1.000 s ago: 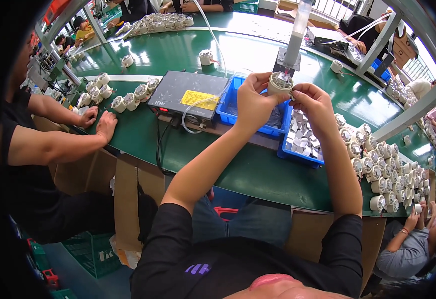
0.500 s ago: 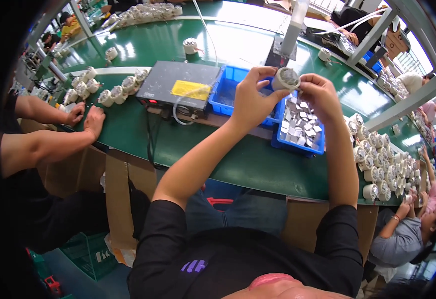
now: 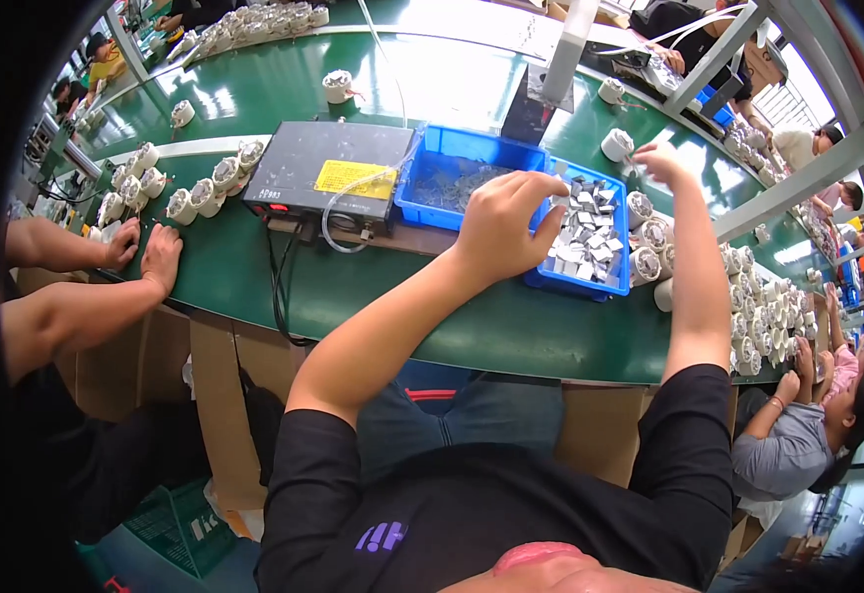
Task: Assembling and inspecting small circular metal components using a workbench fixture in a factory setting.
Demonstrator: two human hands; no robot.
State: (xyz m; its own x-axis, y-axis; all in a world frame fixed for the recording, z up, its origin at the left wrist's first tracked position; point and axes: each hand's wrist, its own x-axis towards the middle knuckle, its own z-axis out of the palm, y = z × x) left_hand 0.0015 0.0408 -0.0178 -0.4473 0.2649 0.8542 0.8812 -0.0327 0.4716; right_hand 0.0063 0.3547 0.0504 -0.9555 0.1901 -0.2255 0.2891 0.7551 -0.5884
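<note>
My left hand hovers over the near edges of two blue bins, fingers bent and the thumb apart from them; I see nothing held in it. Beneath its fingertips, the right-hand blue bin holds many small silvery metal pieces. My right hand is stretched out past that bin, fingers loosely apart and slightly blurred. Just left of its fingertips, a white round motor-like part stands on the green surface. The left-hand blue bin contains thin clear pieces, partly hidden by my left hand.
A dark box-shaped device with a yellow label and a clear tube stands left of the bins. A grey post rises behind them. Many white round parts crowd the right side. A neighbour's hands rest at the left.
The white round part held between both hands has been let go and stands on the green surface. My right hand moved away to the right; my left hand lowered toward the bins.
</note>
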